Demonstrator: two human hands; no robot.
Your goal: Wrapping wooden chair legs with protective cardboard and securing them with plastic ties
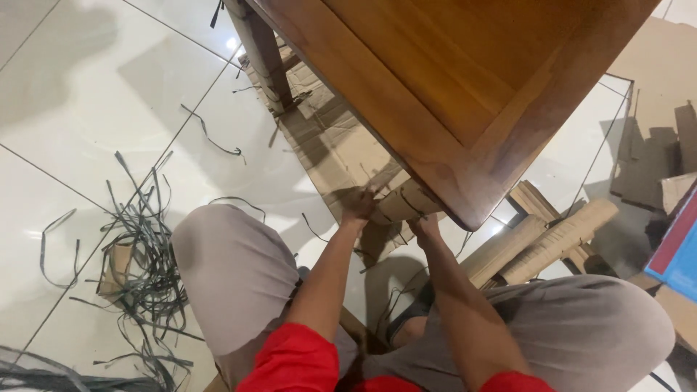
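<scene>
A brown wooden table fills the top of the head view, its near corner pointing at me. Under that corner a table leg wrapped in corrugated cardboard shows. My left hand grips the cardboard wrap on its left side. My right hand reaches to the wrap just below the table corner, its fingers partly hidden under the tabletop. Thin dark straps cross the wrap between the hands. I squat on the floor with both knees spread apart.
A tangle of grey plastic strapping lies on the white tiles at left. Flattened cardboard lies under the table beside a second wrapped leg. Cardboard rolls and scraps lie at right, with a blue and red box.
</scene>
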